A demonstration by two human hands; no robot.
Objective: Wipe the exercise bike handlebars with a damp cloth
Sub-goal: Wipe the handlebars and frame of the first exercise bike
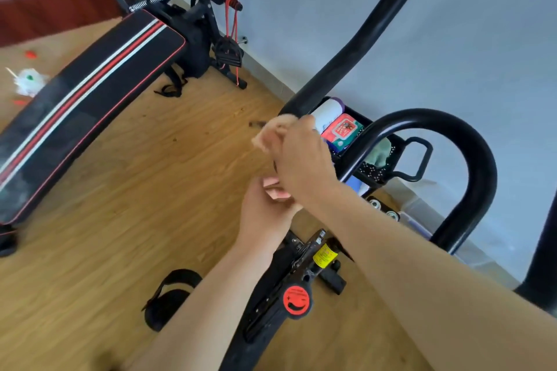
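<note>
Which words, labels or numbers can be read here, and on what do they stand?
None can be read.
Yellow sticker on the bike frame: print too small.
Red knob: blurred text above a smile mark.
Red pack in the basket: print blurred.
White roll: blue marks, blurred.

Both arms are bare and stretched out in front. The right forearm comes in from about 4 o'clock and runs up toward 10. The back of the right hand [301, 159] faces the camera, fingers curled over a blurry pale peach wad of cloth [269, 132] at its 11 o'clock. The left forearm rises from 7 o'clock toward 1. The left hand [265, 211] tucks right under the right wrist, fingers curled, and whatever they're on is hidden.
</note>
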